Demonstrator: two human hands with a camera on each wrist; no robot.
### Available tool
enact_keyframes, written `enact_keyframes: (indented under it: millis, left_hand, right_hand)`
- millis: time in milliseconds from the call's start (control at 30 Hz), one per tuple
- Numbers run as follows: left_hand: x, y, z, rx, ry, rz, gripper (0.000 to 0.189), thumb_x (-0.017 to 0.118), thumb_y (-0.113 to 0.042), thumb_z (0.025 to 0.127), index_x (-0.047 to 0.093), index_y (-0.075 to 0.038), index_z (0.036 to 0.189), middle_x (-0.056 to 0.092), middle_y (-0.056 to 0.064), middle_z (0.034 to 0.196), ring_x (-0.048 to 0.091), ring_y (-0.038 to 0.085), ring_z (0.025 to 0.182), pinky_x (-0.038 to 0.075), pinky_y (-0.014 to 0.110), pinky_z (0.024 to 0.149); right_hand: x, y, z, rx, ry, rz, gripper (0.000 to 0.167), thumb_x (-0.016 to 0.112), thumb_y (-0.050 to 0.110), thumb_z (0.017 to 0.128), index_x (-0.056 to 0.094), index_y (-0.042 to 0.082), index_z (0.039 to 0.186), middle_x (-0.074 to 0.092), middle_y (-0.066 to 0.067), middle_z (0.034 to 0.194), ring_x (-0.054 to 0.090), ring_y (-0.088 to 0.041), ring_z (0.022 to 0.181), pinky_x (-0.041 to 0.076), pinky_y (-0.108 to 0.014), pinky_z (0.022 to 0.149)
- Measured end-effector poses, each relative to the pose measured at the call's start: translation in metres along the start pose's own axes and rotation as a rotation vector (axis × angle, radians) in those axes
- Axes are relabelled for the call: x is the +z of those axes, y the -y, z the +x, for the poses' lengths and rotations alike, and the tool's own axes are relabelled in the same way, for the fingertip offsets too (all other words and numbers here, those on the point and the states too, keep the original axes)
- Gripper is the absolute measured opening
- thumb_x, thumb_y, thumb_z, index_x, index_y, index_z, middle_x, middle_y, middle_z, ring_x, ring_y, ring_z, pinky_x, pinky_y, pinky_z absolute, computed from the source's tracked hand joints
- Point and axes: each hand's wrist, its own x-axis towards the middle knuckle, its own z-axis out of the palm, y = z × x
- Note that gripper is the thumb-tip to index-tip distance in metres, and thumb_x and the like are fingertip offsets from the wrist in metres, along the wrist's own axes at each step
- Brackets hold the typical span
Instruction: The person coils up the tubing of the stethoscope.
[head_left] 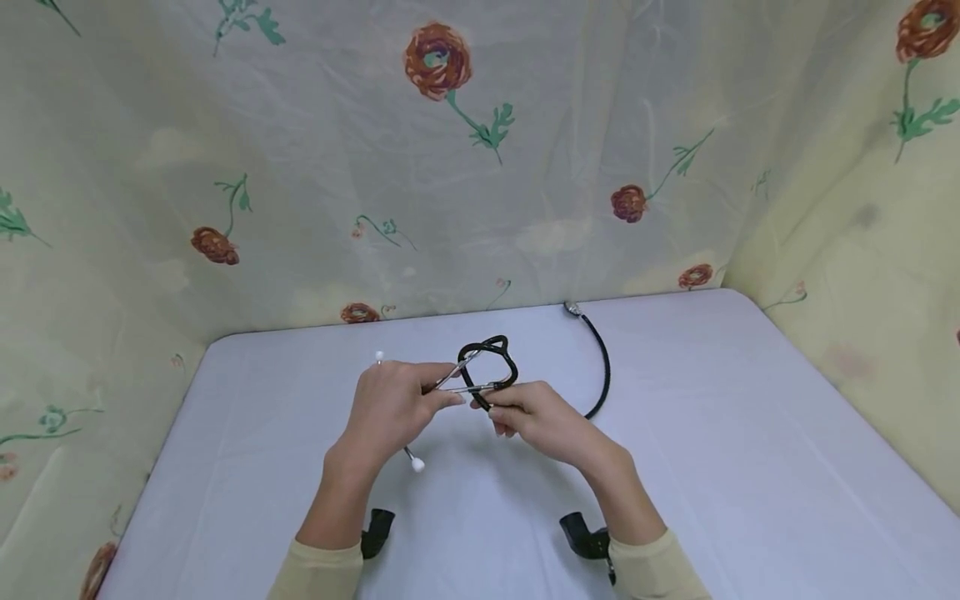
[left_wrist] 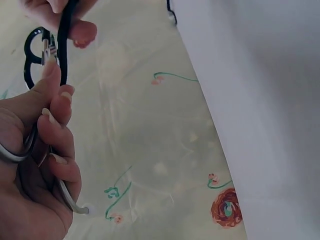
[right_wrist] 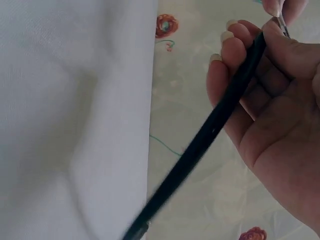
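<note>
A stethoscope is held above the table between both hands. My left hand [head_left: 393,404] grips its metal ear tubes; a white ear tip [head_left: 417,464] sticks out below the palm and another [head_left: 379,357] above it. Black tubing [head_left: 513,367] forms a loop between the hands. My right hand [head_left: 543,421] pinches the tubing just below this loop. In the right wrist view the black tube [right_wrist: 200,135] runs down from thumb and fingers. From behind the right hand it curves back to the metal chest piece [head_left: 572,308], by the table's far edge.
A white-covered table [head_left: 750,433] spreads below the hands. Flower-printed fabric [head_left: 525,233] hangs behind it and at both sides. Black curved pieces [head_left: 377,533] sit at the wrists, beside the cream sleeves [head_left: 318,571].
</note>
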Motion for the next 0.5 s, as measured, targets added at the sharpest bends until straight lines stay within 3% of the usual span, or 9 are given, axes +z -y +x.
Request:
enact_keyframes:
  millis: [133,233,367,500]
  left_hand:
    - [0.002,0.002,0.001,-0.02,-0.007,0.027,0.034,0.082,-0.039,0.078,0.077,-0.03,0.11,0.077,-0.008,0.079,0.058,0.004,0.059,0.037,0.022,0.052]
    - [0.002,0.005,0.001,-0.035,-0.01,0.063,0.03,0.082,-0.038,0.078,0.078,-0.03,0.107,0.072,-0.009,0.068,0.052,0.005,0.054,0.034,0.023,0.048]
    - [0.001,0.011,0.002,-0.066,-0.013,0.114,0.024,0.081,-0.038,0.079,0.077,-0.03,0.101,0.06,-0.011,0.056,0.042,0.008,0.049,0.028,0.026,0.045]
    - [-0.001,0.016,0.002,-0.109,-0.008,0.126,0.022,0.082,-0.037,0.078,0.077,-0.032,0.099,0.056,-0.011,0.054,0.041,0.01,0.05,0.028,0.027,0.046]
  right_hand:
    - [0.001,0.001,-0.002,0.016,0.027,-0.01,0.021,0.056,0.007,0.1,0.072,0.011,0.113,0.066,-0.009,0.079,0.057,-0.012,0.072,0.047,-0.024,0.063]
    - [0.001,0.004,-0.004,0.036,0.05,-0.004,0.023,0.059,0.007,0.097,0.072,0.013,0.116,0.067,-0.011,0.081,0.057,-0.013,0.072,0.046,-0.024,0.062]
    - [-0.001,0.007,-0.005,0.058,0.083,0.0,0.023,0.062,0.005,0.094,0.073,0.013,0.112,0.068,-0.006,0.082,0.057,-0.013,0.074,0.047,-0.025,0.063]
    - [-0.006,0.009,-0.008,0.061,0.098,-0.005,0.021,0.063,0.004,0.093,0.074,0.013,0.107,0.068,-0.002,0.083,0.057,-0.013,0.074,0.047,-0.026,0.064]
